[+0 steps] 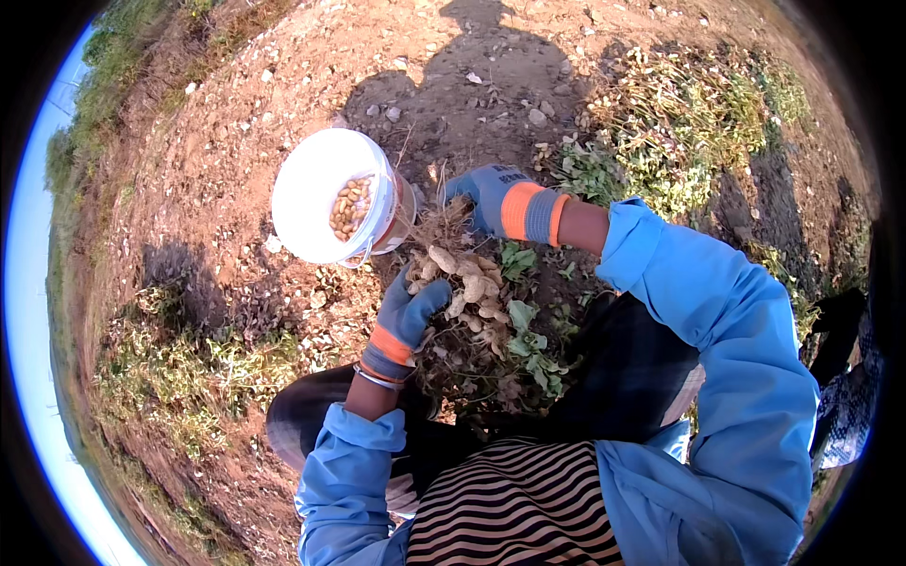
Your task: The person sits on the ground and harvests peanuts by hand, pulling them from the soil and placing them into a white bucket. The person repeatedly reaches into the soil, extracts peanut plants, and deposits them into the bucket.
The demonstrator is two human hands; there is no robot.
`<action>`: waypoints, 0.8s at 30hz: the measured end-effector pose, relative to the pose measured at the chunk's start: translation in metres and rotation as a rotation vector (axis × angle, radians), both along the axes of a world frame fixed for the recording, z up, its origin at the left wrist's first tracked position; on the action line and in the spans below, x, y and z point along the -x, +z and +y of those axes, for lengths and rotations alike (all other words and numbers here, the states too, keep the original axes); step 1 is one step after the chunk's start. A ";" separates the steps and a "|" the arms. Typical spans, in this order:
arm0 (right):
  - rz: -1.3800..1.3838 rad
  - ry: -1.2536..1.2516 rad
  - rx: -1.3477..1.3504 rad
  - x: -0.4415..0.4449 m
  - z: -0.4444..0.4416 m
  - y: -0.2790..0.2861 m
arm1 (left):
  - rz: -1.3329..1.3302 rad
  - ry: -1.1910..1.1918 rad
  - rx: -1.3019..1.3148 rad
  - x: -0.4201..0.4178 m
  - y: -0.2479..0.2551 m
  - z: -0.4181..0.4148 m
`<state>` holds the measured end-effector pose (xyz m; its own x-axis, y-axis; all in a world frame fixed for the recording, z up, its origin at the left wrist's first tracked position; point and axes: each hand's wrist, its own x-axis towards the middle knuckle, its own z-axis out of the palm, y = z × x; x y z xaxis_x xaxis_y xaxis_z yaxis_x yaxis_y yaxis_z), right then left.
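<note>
Between my knees is an uprooted peanut plant with a cluster of peanut pods and tangled fine roots. My left hand, in a blue-grey work glove with an orange cuff band, grips pods at the cluster's near left side. My right hand, gloved alike, is closed around the root end above the pods; its fingertips are partly hidden. Green leaves and stems of the plant hang toward my lap. Just left of my right hand stands a white plastic bucket with loose peanut pods inside.
Pulled peanut plants lie heaped at the upper right, and more wilted plants lie at the left. Stones dot the dry soil. The bucket's wire handle hangs on its near side. My shadow falls ahead.
</note>
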<state>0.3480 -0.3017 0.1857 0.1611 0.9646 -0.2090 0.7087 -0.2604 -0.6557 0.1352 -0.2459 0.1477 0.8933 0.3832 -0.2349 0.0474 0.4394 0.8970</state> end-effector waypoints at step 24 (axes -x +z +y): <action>0.776 -0.419 0.062 -0.028 0.044 -0.015 | -0.064 0.020 0.103 0.011 -0.009 -0.002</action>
<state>0.3759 -0.2575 0.1711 0.2895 0.8416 -0.4559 -0.0922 -0.4496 -0.8885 0.1242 -0.2483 0.1388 0.9001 0.3781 -0.2164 -0.0186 0.5296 0.8480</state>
